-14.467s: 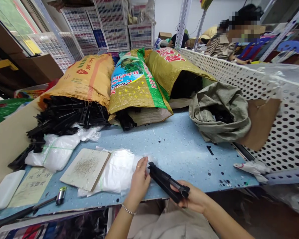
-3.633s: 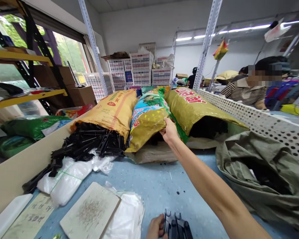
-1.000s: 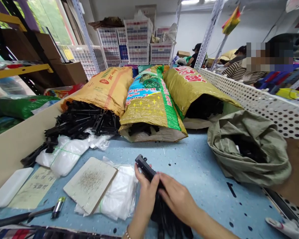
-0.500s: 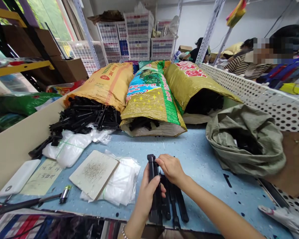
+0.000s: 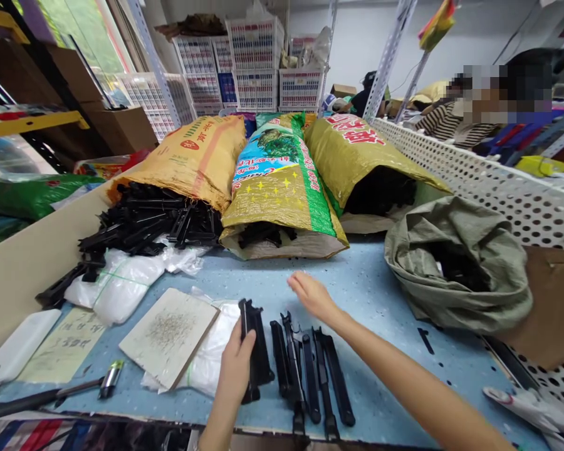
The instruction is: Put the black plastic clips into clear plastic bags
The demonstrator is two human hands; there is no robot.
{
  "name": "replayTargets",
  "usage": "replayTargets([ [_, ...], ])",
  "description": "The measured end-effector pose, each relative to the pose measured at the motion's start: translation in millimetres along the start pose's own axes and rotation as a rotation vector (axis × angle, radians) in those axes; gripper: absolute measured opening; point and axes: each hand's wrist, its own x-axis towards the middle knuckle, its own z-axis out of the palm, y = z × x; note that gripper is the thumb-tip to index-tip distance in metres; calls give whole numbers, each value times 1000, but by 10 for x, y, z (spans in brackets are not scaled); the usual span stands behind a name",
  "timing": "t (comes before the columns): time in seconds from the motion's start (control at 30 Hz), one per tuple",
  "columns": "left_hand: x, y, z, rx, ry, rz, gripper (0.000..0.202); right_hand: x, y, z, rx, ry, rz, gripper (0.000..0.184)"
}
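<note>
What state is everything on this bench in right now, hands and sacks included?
Left hand: closed around a black plastic bracket.
Right hand: open, empty, above the blue tabletop.
Row of black plastic bars: lying flat, side by side.
Orange woven sack: on its side, mouth open, black parts spilling out.
Green-and-yellow printed sack: on its side, open.
Olive cloth bag: slumped, mouth open.

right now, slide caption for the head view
Left hand grips a black part beside a row of black parts on the blue table; right hand hovers open.
</note>
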Motion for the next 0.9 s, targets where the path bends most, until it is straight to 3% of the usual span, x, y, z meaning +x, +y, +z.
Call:
replayTargets([
  [0.1,-77,-314,48,86,-1,16,51,783,-19,-26,-15,111,111,27],
  [0.2,-175,-521,203,161,-25,93,50,1327,-132,51,0,158,199,36],
  [0.3,-182,-621,290,177,-17,158,47,1573,-201,151,49,147,251,40],
  [0.43,-125,-665,239,172,-55,164,48,1604,-83,180,182,89,306,33],
  [0.57,-118,-587,146,76,-87,140,47,1331,212,69,409,-23,377,22],
  [0.7,-64,-399,153,-74,-91,116,42,649,434,-57,695,-156,425,29],
  [0.83,60,-157,377,-302,-155,21,53,-228,350,-23,883,-215,425,35],
  [0.9,101,-6,516,-447,-199,-29,61,-596,227,34,962,-211,360,36],
])
